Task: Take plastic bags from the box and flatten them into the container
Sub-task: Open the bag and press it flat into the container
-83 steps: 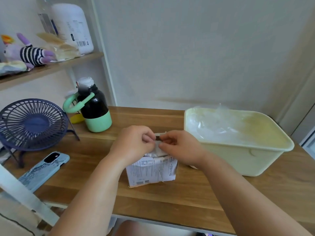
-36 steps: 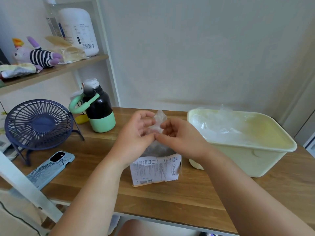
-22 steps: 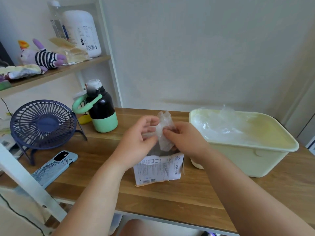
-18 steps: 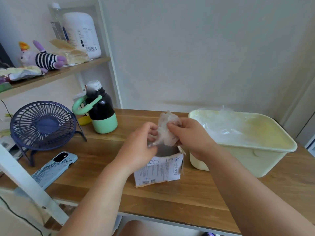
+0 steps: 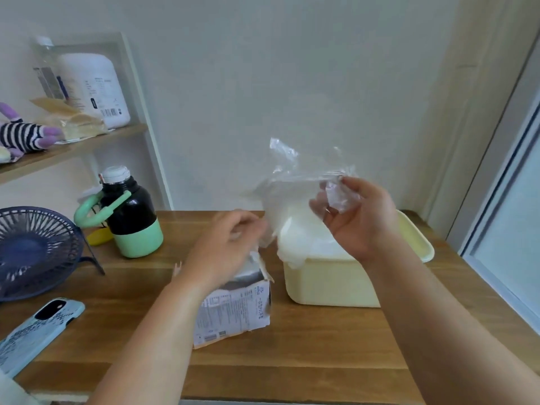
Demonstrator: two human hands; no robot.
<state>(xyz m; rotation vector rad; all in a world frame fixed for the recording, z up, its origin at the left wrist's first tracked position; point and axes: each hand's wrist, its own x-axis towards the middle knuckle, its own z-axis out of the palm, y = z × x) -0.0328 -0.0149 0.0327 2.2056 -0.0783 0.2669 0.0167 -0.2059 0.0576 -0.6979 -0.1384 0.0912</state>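
A clear plastic bag [image 5: 287, 182] is stretched in the air between both hands, above the left end of the pale yellow container [image 5: 330, 283]. My right hand [image 5: 355, 217] pinches its upper right part over the container. My left hand [image 5: 225, 249], blurred, grips the bag's lower left corner just above the small printed cardboard box [image 5: 233, 312]. The box stands open on the wooden table, in front of the container's left side. Other clear bags [image 5: 304, 244] lie inside the container, partly hidden by my right hand.
A black and mint bottle [image 5: 128, 213] stands at the back left. A dark blue fan [image 5: 35, 252] and a light blue phone [image 5: 38, 331] sit at the left edge. A shelf [image 5: 67, 147] holds a jug and a striped toy. A window frame runs along the right.
The bag has come out of the box. My right hand rose and moved right over the container, spreading the bag, while my left hand stayed above the box.
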